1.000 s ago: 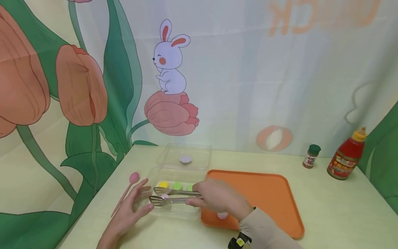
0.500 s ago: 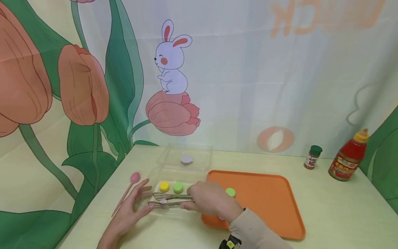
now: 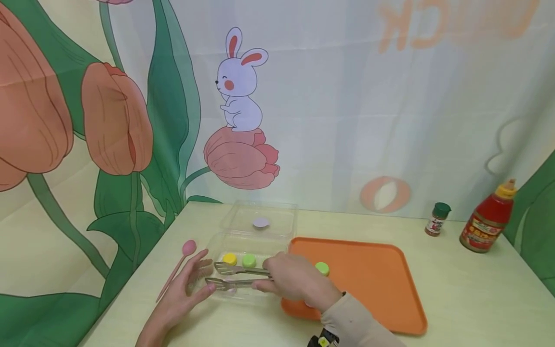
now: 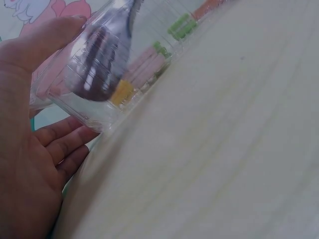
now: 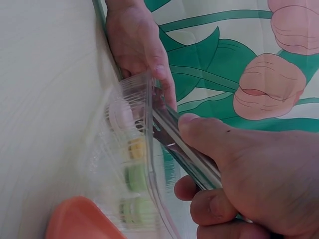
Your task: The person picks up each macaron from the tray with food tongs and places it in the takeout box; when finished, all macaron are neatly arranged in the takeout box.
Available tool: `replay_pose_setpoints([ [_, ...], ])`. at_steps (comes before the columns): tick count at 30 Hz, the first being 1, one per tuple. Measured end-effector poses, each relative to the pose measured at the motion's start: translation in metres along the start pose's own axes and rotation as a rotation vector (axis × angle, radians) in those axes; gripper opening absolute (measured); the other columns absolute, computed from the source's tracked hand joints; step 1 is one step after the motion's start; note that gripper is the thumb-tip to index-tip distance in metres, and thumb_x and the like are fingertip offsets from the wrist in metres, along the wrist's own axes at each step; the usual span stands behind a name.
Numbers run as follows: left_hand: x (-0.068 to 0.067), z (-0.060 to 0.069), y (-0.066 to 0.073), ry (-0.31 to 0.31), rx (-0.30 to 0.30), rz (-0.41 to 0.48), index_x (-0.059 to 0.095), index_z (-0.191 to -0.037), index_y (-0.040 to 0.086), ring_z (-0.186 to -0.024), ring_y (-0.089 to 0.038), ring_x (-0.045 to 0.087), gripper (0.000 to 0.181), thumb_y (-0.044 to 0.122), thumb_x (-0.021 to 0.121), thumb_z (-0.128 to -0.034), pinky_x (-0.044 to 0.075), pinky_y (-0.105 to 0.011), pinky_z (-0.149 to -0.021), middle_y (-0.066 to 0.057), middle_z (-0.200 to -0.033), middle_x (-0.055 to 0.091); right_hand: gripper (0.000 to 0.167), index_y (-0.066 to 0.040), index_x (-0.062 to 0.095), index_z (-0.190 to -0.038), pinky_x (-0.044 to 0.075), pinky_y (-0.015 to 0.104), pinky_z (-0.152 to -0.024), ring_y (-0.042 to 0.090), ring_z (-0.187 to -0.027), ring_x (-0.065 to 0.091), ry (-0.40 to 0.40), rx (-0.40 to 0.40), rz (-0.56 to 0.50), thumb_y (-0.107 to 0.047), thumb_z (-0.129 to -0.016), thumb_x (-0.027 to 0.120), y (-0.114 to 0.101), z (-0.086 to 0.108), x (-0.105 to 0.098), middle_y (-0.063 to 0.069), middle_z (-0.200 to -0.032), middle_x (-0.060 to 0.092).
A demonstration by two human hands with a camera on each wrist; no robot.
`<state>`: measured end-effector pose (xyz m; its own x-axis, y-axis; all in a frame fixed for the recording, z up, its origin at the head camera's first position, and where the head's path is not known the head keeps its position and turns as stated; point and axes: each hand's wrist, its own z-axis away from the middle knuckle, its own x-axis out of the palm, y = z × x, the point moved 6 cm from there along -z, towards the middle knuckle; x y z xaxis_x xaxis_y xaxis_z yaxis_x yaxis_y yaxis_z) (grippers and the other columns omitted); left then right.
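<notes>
My right hand (image 3: pixel 299 279) grips metal tongs (image 3: pixel 247 271), their slotted ends parted over a clear plastic box (image 3: pixel 256 296). Inside the box sit a yellow macaron (image 3: pixel 230 259), a green macaron (image 3: pixel 249 260) and another green one (image 5: pixel 134 211), mostly behind the right hand in the head view. A pale pink macaron (image 3: pixel 231 290) shows by the lower tong end; whether the tongs touch it I cannot tell. My left hand (image 3: pixel 179 289) lies around the box's left end, fingers relaxed and apart, fingertips (image 4: pixel 82 134) against its corner.
Right of the box lies an orange tray (image 3: pixel 368 289) with a green macaron (image 3: pixel 322 268) on it. A pink spoon (image 3: pixel 188 248) rests at the left. Behind is the clear lid (image 3: pixel 282 217) with a lilac round thing (image 3: pixel 261 222). A seasoning jar (image 3: pixel 437 220) and red sauce bottle (image 3: pixel 487 219) stand back right.
My right hand has shifted slightly left, uncovering the green macaron on the tray. The tong ends drew closer, then spread again. My left hand stays in place.
</notes>
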<state>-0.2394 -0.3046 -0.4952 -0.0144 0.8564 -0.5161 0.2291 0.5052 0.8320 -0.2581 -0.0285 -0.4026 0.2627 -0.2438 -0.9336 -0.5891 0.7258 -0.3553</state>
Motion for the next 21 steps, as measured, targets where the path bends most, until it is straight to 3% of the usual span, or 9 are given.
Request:
replay_pose_setpoints([
  [5,0.000,-0.001,0.000,0.007,0.006,0.002,0.036,-0.174,0.020,-0.154,-0.039,0.053,0.084,0.028,0.082,-0.1036,0.030,-0.008,-0.115,-0.015,-0.160,0.061,0.041,-0.015,0.068,-0.101,0.038,0.027,-0.052,0.009,-0.058,0.048,0.032,0.011,-0.039,-0.055,-0.106,0.073,0.007,0.008,-0.009,-0.007,-0.073,0.054],
  [10,0.001,0.001,-0.002,0.008,-0.037,-0.004,0.036,-0.173,0.026,-0.154,-0.038,0.054,0.084,0.031,0.082,-0.1038,0.032,-0.012,-0.117,-0.013,-0.162,0.059,0.041,-0.016,0.061,-0.093,0.036,0.026,-0.052,0.007,-0.057,0.046,0.142,-0.034,-0.106,-0.053,-0.106,0.074,0.017,0.019,-0.026,-0.007,-0.070,0.053],
  [12,0.001,0.001,-0.002,0.005,-0.044,-0.006,0.035,-0.174,0.026,-0.151,-0.036,0.057,0.084,0.031,0.082,-0.1041,0.037,-0.019,-0.119,-0.013,-0.162,0.059,0.042,-0.017,0.060,-0.092,0.035,0.026,-0.052,0.007,-0.056,0.044,0.179,-0.030,-0.160,-0.054,-0.105,0.075,0.023,0.026,-0.034,-0.007,-0.069,0.052],
  [16,0.001,0.000,0.000,0.005,-0.039,-0.025,0.034,-0.174,0.025,-0.148,-0.034,0.061,0.084,0.031,0.081,-0.1047,0.042,-0.044,-0.125,-0.012,-0.162,0.060,0.045,-0.018,0.060,-0.094,0.031,0.025,-0.050,0.006,-0.053,0.039,0.239,0.018,-0.276,-0.059,-0.105,0.073,0.037,0.042,-0.050,-0.009,-0.065,0.047],
  [19,0.001,-0.001,0.000,0.008,-0.036,-0.020,0.034,-0.174,0.023,-0.148,-0.034,0.061,0.084,0.030,0.081,-0.1048,0.039,-0.062,-0.125,-0.013,-0.162,0.060,0.046,-0.017,0.060,-0.097,0.031,0.025,-0.050,0.005,-0.052,0.042,0.285,0.052,-0.329,-0.061,-0.105,0.072,0.048,0.057,-0.061,-0.009,-0.062,0.048],
  [21,0.002,-0.001,-0.001,0.006,-0.037,-0.012,0.033,-0.174,0.022,-0.148,-0.035,0.061,0.084,0.030,0.081,-0.1049,0.037,-0.067,-0.125,-0.014,-0.162,0.060,0.045,-0.016,0.059,-0.099,0.032,0.025,-0.050,0.005,-0.052,0.043,0.320,0.065,-0.346,-0.059,-0.105,0.072,0.055,0.067,-0.068,-0.010,-0.061,0.049],
])
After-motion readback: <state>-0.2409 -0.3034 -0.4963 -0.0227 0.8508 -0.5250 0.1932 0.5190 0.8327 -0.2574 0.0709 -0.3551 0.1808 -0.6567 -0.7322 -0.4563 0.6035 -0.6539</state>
